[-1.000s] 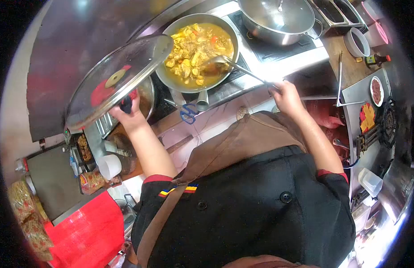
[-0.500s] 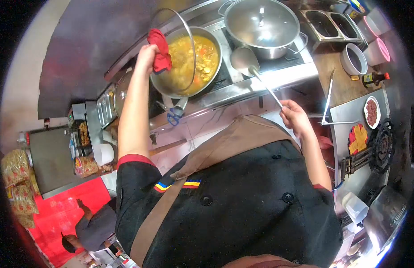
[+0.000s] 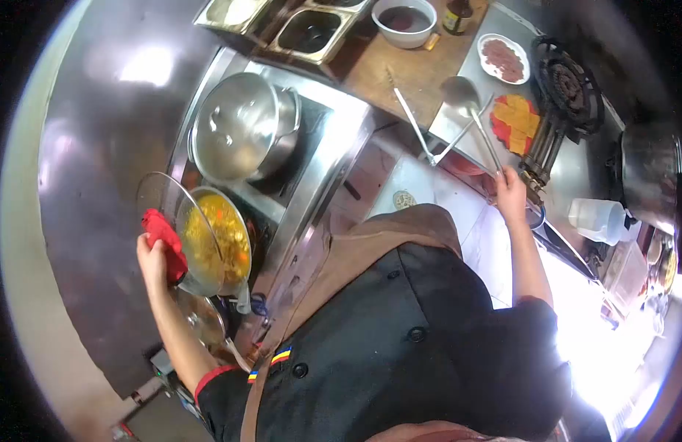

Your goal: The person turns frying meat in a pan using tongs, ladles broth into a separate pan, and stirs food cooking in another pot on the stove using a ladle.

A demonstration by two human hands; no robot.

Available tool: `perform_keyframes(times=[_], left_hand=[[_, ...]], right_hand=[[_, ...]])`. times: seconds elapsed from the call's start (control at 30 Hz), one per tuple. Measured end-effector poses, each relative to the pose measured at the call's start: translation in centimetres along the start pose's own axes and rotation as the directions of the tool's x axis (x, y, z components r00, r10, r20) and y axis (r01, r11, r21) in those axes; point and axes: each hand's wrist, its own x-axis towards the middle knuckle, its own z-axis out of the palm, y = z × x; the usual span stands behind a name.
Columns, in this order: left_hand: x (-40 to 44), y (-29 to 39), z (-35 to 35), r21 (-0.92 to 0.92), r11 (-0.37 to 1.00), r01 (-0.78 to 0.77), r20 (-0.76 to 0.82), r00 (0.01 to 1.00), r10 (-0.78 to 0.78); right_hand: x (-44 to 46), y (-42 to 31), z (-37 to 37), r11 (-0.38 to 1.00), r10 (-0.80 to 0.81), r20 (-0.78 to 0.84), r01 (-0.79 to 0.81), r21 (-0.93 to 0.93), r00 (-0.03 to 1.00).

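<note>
My left hand (image 3: 152, 258) is closed around a folded red cloth (image 3: 166, 237) and grips a glass lid (image 3: 188, 189) through it. The lid is tilted up over the left side of a frying pan (image 3: 250, 247) of yellow stew (image 3: 217, 228) with orange pieces. My right hand (image 3: 510, 193) is wrapped around the long handle of a metal wok spatula (image 3: 460, 94). Its broad head is held up over the right counter, near a red-and-yellow cloth (image 3: 516, 121) and metal tongs (image 3: 431, 157).
A large lidded steel pot (image 3: 238, 132) stands beside the pan on the stove. Behind are metal food containers (image 3: 308, 31) and a white bowl (image 3: 404, 37) of dark liquid. On the right are a plate of meat (image 3: 503, 60), a black burner (image 3: 569, 85) and a plastic jug (image 3: 600, 219).
My view has turned to the right. The spatula has moved away from the stove beside the pot to over the right counter. The lid stays raised at the pan.
</note>
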Motion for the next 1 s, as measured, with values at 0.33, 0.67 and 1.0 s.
perform_keyframes(times=[0.33, 0.67, 1.0], left_hand=[[2.0, 38.2, 10.1, 0.099, 0.614, -0.783, 0.240, 0.618, 0.749], [16.3, 49.9, 32.6, 0.267, 0.726, -0.634, 0.429, 0.753, 0.500], [20.0, 48.6, 35.6, 0.269, 0.812, -0.518, 0.284, 0.848, 0.447]], right_hand=[[-1.3, 8.1, 9.1, 0.993, 0.108, -0.481, -0.114, 0.018, 0.870], [-1.6, 8.2, 8.2, 0.933, 0.348, -0.400, -0.273, 0.234, 0.848], [-2.5, 3.1, 4.4, 0.908, 0.370, -0.323, -0.264, 0.326, 0.871]])
